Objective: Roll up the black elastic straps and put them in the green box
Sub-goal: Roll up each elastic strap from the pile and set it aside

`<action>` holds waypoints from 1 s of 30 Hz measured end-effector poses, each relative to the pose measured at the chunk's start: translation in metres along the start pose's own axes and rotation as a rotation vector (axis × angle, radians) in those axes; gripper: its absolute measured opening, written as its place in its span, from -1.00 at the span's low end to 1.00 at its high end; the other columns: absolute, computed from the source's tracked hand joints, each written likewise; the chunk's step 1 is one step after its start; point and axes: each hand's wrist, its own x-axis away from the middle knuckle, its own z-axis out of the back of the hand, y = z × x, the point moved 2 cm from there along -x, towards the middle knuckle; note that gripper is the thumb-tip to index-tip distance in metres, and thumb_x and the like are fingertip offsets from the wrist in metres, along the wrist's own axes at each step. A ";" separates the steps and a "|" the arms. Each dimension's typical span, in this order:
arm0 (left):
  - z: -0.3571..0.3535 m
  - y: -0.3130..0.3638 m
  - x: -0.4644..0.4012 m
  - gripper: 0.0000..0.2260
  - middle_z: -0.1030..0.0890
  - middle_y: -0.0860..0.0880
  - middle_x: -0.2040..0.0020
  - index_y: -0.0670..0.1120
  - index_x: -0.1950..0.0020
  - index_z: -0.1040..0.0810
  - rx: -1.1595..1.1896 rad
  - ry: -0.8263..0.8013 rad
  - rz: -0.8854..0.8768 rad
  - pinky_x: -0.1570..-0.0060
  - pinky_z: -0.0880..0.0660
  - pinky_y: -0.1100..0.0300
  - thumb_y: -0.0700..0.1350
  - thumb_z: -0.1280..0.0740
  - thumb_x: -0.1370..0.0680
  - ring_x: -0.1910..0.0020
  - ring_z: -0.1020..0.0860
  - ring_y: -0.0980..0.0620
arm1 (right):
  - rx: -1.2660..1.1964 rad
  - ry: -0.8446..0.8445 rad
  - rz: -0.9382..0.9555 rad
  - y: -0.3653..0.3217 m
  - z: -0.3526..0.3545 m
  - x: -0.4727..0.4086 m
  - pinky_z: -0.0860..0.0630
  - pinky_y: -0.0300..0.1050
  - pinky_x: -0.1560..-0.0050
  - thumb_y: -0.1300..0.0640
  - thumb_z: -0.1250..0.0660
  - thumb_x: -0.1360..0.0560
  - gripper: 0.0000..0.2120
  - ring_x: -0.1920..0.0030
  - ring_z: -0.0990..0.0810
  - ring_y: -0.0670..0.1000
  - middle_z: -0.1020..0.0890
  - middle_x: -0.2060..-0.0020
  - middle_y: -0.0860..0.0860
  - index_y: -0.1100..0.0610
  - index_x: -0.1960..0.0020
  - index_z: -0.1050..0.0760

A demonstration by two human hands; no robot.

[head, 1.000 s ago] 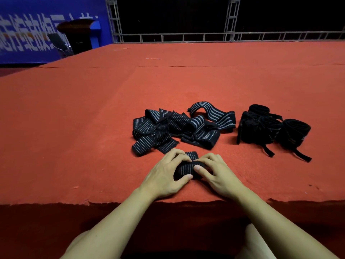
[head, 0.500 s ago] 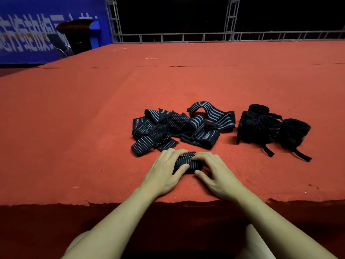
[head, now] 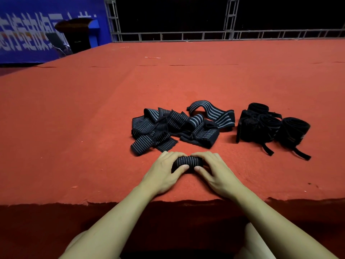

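A black elastic strap with thin grey stripes [head: 188,161], rolled into a short cylinder, lies on the red carpet near its front edge. My left hand [head: 164,171] grips its left end and my right hand [head: 214,171] its right end, thumbs pressed on the near side. Just beyond lies a loose pile of unrolled striped straps [head: 175,128]. To the right sit several plain black rolled straps [head: 265,126] with loose tails. No green box is in view.
The red carpeted platform [head: 93,128] stretches far ahead and ends in a ragged front edge below my wrists. A metal truss frame [head: 229,17] and a blue banner [head: 28,30] stand at the back; a dark lectern [head: 78,34] is at the far left.
The roll has moved away from me toward the pile and grown thicker. The flat tail seen ahead of it earlier is now wound in, and both hands followed forward.
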 end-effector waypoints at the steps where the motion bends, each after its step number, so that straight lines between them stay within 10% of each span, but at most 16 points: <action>1: 0.001 0.001 0.000 -0.72 -0.55 0.22 -0.12 0.10 -0.29 -0.53 0.012 -0.002 -0.001 -0.29 -0.38 0.15 0.15 -0.31 -0.62 -0.16 -0.43 0.15 | -0.002 0.005 0.008 -0.001 0.001 0.001 -0.40 -0.08 -0.32 -0.08 -0.28 -0.63 -0.68 -0.20 -0.44 -0.14 -0.51 -0.23 -0.30 -0.18 -0.38 -0.41; 21: 0.005 0.005 0.000 -0.72 -0.49 0.10 -0.14 0.29 -0.36 -0.37 0.113 -0.025 0.119 -0.27 -0.37 0.12 0.20 -0.21 -0.65 -0.22 -0.45 0.14 | -0.070 0.004 0.026 -0.003 0.004 0.003 -0.30 -0.40 -0.25 -0.02 -0.42 -0.58 -0.60 -0.21 -0.43 -0.17 -0.49 -0.21 -0.39 -0.16 -0.38 -0.42; 30: 0.002 0.008 0.005 -0.50 -0.46 0.19 -0.22 0.18 -0.42 -0.43 0.077 -0.006 -0.073 -0.30 -0.43 0.23 0.21 -0.45 -0.52 -0.22 -0.50 0.21 | -0.244 -0.037 -0.157 0.001 0.005 0.000 -0.43 -0.13 -0.28 -0.18 -0.25 -0.63 -0.80 -0.17 -0.54 -0.18 -0.63 -0.07 -0.20 -0.24 -0.24 -0.47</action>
